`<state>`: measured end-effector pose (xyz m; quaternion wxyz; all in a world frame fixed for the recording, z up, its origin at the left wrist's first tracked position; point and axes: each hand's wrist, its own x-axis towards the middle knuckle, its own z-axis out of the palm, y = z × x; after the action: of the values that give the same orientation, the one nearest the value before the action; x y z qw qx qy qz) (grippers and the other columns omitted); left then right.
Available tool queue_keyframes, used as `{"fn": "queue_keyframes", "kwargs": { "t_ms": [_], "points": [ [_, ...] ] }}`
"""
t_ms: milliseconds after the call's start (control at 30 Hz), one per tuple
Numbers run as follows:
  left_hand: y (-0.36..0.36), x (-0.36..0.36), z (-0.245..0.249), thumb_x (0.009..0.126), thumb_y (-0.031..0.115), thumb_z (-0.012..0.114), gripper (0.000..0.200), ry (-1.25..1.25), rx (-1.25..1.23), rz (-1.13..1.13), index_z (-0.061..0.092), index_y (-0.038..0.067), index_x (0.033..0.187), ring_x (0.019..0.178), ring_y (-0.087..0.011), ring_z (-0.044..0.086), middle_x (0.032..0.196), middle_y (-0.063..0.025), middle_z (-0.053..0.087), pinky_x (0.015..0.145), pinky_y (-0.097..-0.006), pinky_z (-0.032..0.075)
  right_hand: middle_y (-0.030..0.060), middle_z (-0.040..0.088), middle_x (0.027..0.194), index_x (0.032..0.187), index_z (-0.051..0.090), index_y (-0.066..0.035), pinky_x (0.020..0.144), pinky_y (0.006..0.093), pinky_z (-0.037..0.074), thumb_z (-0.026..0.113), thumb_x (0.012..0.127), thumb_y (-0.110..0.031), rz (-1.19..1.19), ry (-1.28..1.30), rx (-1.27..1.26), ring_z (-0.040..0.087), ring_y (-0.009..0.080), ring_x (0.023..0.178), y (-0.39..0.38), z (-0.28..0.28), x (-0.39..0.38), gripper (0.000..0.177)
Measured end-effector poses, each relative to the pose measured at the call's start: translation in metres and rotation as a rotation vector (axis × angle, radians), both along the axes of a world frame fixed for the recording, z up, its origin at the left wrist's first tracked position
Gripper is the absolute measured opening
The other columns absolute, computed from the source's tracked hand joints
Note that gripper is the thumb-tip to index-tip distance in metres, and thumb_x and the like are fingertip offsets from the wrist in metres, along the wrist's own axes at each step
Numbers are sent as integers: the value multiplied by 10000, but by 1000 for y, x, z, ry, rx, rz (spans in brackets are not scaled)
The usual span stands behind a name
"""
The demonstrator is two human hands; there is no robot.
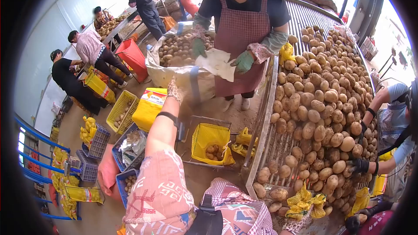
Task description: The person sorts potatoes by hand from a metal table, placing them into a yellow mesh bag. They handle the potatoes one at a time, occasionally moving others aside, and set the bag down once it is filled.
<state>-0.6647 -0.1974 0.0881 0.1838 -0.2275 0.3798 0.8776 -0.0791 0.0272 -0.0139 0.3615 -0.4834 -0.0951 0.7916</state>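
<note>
My left hand [173, 91], in a spotted glove, reaches forward with its fingers stretched out, and I see nothing in it. Just beyond it stands a large white sack [174, 76] filled with potatoes [183, 48]. A yellow "fresh potato" package [150, 109] is just left of my wrist. At the bottom edge, my right hand [299, 223] is in a similar glove, right beside a crumpled yellow mesh bag [305, 202]. That bag lies among potatoes on the sorting table's near end. My right fingers are mostly hidden, so their grip cannot be made out.
A co-worker in a checked apron [244, 30] faces me, holding a white cloth [217, 64]. Potatoes cover the slatted table [265, 148] on the right, where another person's gloved hand [359, 165] works. A yellow-lined basket [211, 141] and several crates [124, 111] stand on the floor.
</note>
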Motion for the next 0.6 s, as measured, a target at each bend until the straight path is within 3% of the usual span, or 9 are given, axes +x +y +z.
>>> {"fn": "queue_keyframes", "kwargs": {
  "t_ms": [100, 133, 200, 233, 333, 367, 433, 500, 600],
  "points": [
    [-48, -159, -257, 905, 460, 483, 633, 762, -746, -356, 354, 67, 1385, 1320, -235, 322, 1443, -126, 336, 1078, -441, 298, 99, 598, 1141, 1221, 523, -79, 821, 440, 521, 575, 890, -419, -25, 41, 11, 588, 272, 1009, -2, 2, 13, 477],
    [-12, -69, -174, 885, 470, 510, 487, 218, -196, -229, 512, 120, 1224, 1082, -313, 525, 1201, -143, 548, 904, -492, 423, 99, 598, 1140, 1220, 524, -79, 822, 440, 521, 575, 890, -418, -36, 71, 19, 587, 273, 1010, -3, 2, 23, 476],
    [13, 38, -118, 884, 414, 544, 375, 361, -429, -411, 579, 98, 1084, 754, -253, 597, 903, -86, 635, 686, -408, 492, 99, 598, 1140, 1218, 525, -80, 824, 441, 520, 575, 890, -418, -87, 139, 49, 586, 273, 1011, -11, 0, 49, 474],
    [21, 80, -105, 896, 349, 552, 294, 367, -266, -502, 607, 80, 1003, 614, -172, 577, 794, -57, 631, 569, -318, 478, 98, 598, 1139, 1218, 526, -80, 825, 441, 519, 575, 890, -418, -135, 153, 58, 586, 273, 1011, -19, 2, 62, 473],
    [51, 215, -53, 913, 200, 565, 184, 1002, -622, -894, 643, 33, 910, 640, -93, 573, 730, -19, 642, 608, -236, 482, 98, 599, 1139, 1215, 528, -80, 827, 442, 518, 575, 890, -417, -337, 169, 91, 585, 274, 1013, -51, 6, 101, 471],
    [55, 250, -49, 897, 179, 573, 160, 1109, -586, -1092, 653, 42, 923, 700, -159, 625, 791, -48, 667, 661, -279, 516, 98, 599, 1138, 1215, 529, -80, 828, 442, 518, 575, 890, -417, -397, 172, 108, 585, 274, 1014, -58, 8, 111, 470],
    [74, 306, -41, 851, 177, 602, 179, 1846, -739, -1394, 644, 51, 971, 809, -255, 652, 905, -96, 679, 742, -341, 527, 98, 599, 1138, 1213, 530, -81, 829, 443, 517, 576, 890, -417, -489, 155, 137, 584, 274, 1015, -68, 6, 126, 468],
    [95, 353, -43, 805, 203, 625, 322, 1873, -636, -1803, 607, 60, 1093, 952, -317, 622, 1043, -144, 647, 833, -398, 501, 101, 597, 1138, 1209, 541, -83, 894, 447, 485, 588, 890, -389, -582, 82, 92, 579, 277, 1011, -75, -4, 140, 445],
    [117, 385, -63, 783, 247, 649, 526, 1977, -663, -1866, 501, 68, 1255, 1044, -313, 580, 1153, -172, 588, 888, -404, 470, 101, 584, 1158, 1218, 530, -74, 890, 449, 489, 594, 888, -380, -614, 114, 108, 579, 282, 1019, -77, -1, 132, 454]
  ]
}}
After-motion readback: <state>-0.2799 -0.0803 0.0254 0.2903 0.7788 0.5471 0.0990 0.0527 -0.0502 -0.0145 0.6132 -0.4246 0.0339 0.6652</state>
